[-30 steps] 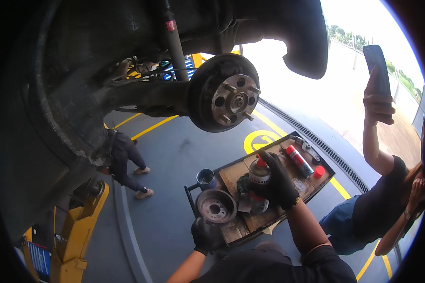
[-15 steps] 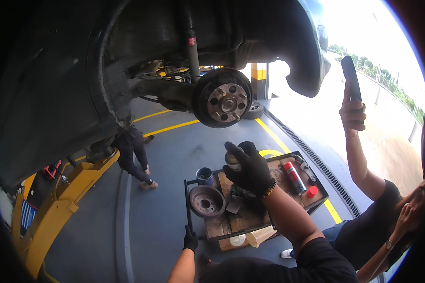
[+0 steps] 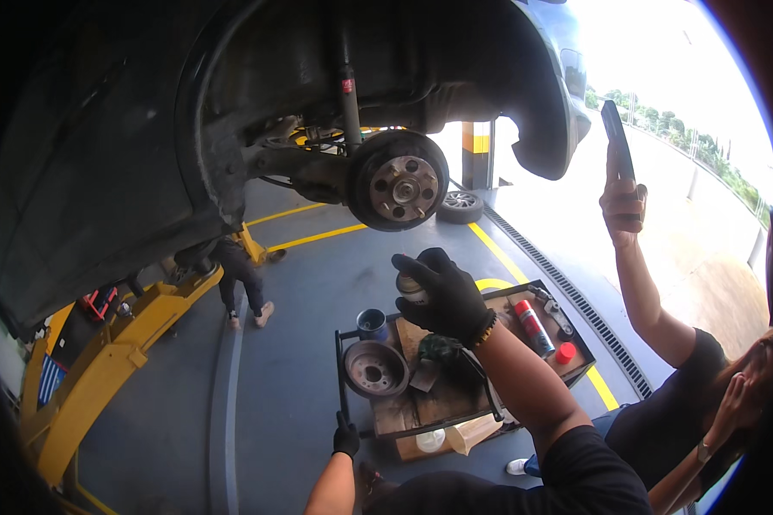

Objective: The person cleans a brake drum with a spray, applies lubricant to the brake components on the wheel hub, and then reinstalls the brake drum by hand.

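My right hand [image 3: 448,299], in a black glove, is closed around a spray can [image 3: 411,289] with the index finger over its top. It is raised between the cart and the bare wheel hub [image 3: 405,189] with its studs, which hangs under the lifted car. The can is apart from the hub. At the cart's near left corner my gloved left hand [image 3: 346,436] is closed on the black cart rail [image 3: 343,386]. Close by on the cart [image 3: 397,416] lie a rusty brake drum [image 3: 352,367], a blue tin [image 3: 371,323] and a dark green cloth [image 3: 439,347].
A red aerosol can [image 3: 534,328], a red cap [image 3: 565,353] and a metal caliper-like part [image 3: 558,316] lie at the cart's right. A person [image 3: 670,378] there holds up a phone [image 3: 618,142]. A yellow lift arm [image 3: 99,378] and another person's legs [image 3: 245,279] are at left.
My right hand and the spray can have shifted slightly left. My left hand stays on the rail. The person at left has moved their legs, and the raised phone has moved a little left.
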The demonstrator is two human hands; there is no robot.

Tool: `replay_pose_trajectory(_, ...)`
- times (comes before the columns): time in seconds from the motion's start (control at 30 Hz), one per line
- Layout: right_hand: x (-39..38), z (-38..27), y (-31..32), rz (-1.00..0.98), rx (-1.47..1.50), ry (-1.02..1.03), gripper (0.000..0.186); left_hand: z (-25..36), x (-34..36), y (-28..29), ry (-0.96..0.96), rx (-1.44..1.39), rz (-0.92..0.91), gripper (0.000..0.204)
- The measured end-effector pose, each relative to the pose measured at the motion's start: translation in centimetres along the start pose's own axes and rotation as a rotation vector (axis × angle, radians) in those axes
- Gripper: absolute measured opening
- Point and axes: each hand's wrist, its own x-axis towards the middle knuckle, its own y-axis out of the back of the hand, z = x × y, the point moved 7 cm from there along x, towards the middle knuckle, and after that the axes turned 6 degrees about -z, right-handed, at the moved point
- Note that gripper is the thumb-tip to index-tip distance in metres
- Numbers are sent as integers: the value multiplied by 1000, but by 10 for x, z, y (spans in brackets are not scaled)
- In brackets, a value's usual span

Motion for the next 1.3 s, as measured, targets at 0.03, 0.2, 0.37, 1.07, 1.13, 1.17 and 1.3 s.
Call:
replay_pose_trajectory(0.03, 3, -2, -1, -34, 26, 13, 68, -1, 1, 0, 7, 19, -6, 78)
replay_pose_trajectory(0.2, 12, 1, 2, -33, 46, 54, 67, 0, 4, -2, 8, 23, -10, 77)
replay_pose_trajectory(0.37, 18, 0, 4, -45, 16, 41, 67, 2, 4, 1, 52, 12, -42, 77)
replay_pose_trajectory(1.07, 45, 7, 28, -23, 107, -89, 69, -4, 12, -1, 19, 37, -55, 79)
replay_pose_trajectory(1.13, 42, 7, 25, -24, 67, -30, 69, -2, 15, -5, 43, 37, -75, 79)
replay_pose_trajectory(1.17, 40, 5, 25, -26, 31, 31, 70, 0, 15, -7, 38, 37, -80, 79)
replay_pose_trajectory(1.3, 47, 7, 31, 25, 135, -106, 73, -15, 21, -2, 23, -24, -46, 81)
